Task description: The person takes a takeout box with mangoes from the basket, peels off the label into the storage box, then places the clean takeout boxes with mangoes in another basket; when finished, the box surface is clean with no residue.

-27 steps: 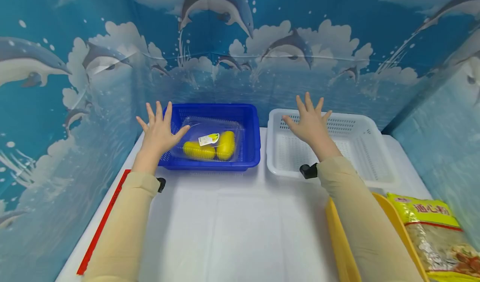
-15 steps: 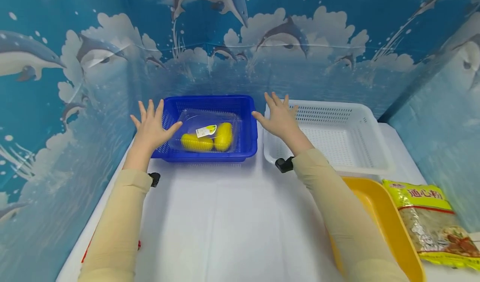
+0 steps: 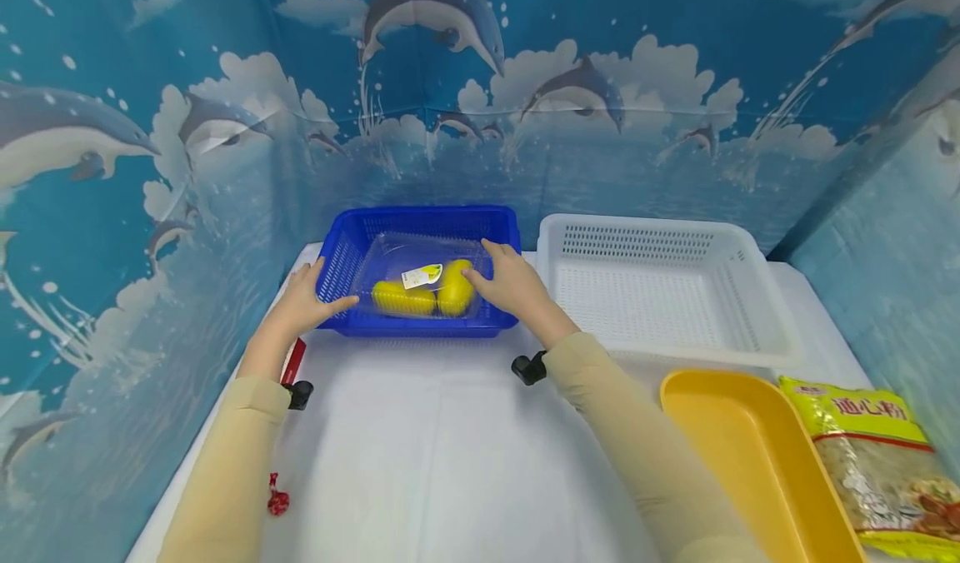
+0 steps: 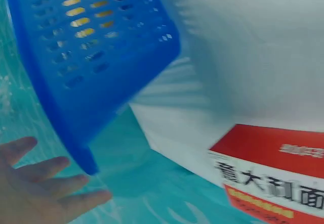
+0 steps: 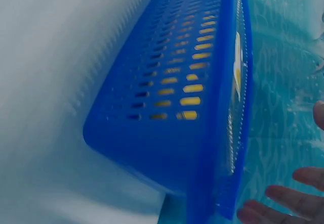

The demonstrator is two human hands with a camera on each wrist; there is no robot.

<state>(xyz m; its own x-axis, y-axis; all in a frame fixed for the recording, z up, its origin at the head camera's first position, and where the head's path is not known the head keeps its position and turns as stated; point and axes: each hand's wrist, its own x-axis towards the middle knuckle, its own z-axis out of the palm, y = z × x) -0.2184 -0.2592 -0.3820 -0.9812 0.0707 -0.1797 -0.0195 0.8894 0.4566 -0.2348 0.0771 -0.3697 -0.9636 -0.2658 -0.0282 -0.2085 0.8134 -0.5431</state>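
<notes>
The left hand (image 3: 300, 301) and right hand (image 3: 517, 285) are bracketing the far blue perforated basket (image 3: 420, 330) at its left and right ends — fingers spread, gripping nothing, presumably matching its length — while its walls are containing a clear clamshell (image 3: 401, 248) of yellow mango-like fruit (image 3: 453, 288).

Stretched forward with both long, beige fabric-sleeved arms (image 3: 225, 471).
Holds the bare left hand (image 3: 302, 300) with thumb (image 3: 342, 304) turned inward, and angles the bare right hand (image 3: 517, 281) leftward, thumb apart from fingers (image 3: 498, 252).
</notes>
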